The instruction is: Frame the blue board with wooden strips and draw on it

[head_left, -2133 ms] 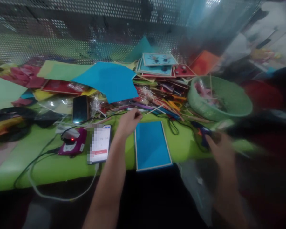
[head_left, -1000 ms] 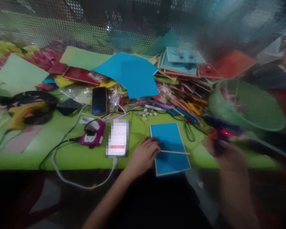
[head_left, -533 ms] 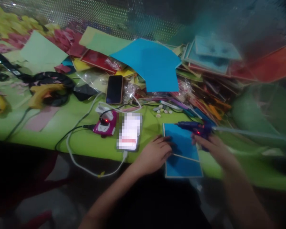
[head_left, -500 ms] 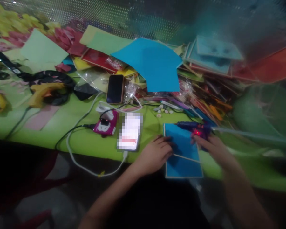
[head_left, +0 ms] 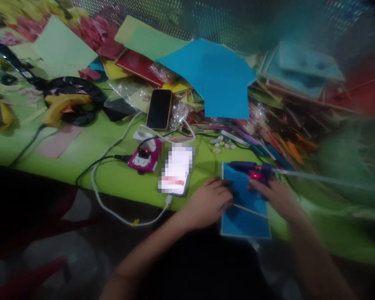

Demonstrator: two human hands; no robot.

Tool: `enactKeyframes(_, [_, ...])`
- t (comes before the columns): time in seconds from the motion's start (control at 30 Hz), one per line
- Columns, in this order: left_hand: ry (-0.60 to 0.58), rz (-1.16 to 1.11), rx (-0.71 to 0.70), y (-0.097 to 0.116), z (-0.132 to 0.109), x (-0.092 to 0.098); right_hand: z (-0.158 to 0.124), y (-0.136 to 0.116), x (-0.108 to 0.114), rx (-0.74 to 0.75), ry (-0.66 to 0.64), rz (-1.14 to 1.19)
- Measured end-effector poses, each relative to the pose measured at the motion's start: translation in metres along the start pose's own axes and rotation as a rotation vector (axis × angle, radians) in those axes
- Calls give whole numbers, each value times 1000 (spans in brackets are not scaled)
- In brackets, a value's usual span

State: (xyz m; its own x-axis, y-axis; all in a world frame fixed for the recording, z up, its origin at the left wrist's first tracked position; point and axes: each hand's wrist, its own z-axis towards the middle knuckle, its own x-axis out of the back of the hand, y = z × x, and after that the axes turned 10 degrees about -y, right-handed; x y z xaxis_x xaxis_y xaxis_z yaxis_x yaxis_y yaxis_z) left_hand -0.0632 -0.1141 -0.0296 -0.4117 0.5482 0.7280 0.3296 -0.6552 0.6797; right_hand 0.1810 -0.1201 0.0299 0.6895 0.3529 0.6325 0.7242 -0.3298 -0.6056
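Observation:
My right hand (head_left: 276, 193) is wrapped round the handle of a dark blue glue gun (head_left: 253, 168), its red light lit and a long clear glue stick sticking out behind. The nozzle points left, over the top of a blue rectangular board (head_left: 245, 223) with pale strips along its edges. Curled over the board's left edge, my left hand (head_left: 212, 202) grips it there; the fingertips are partly hidden. A thin pale strip (head_left: 251, 211) runs slantwise across the board from beside my left fingers to the right edge.
Left of my hands lie a lit phone (head_left: 176, 168) on a white cable and a magenta power socket (head_left: 143, 157). A dark phone (head_left: 159, 109), yellow glue gun (head_left: 64, 107) and black pan (head_left: 93, 93) stand further off. Blue paper (head_left: 225, 83) tops a heap behind.
The whole view has shifted, so the table things appear a little further right. Both hands keep their places at the board, and the glue gun sits slightly further left over it.

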Motion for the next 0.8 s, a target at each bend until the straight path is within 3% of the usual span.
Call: enactKeyframes(0.8, [5, -5, -5, 0, 1, 1, 2, 3, -2, 15, 2, -29])
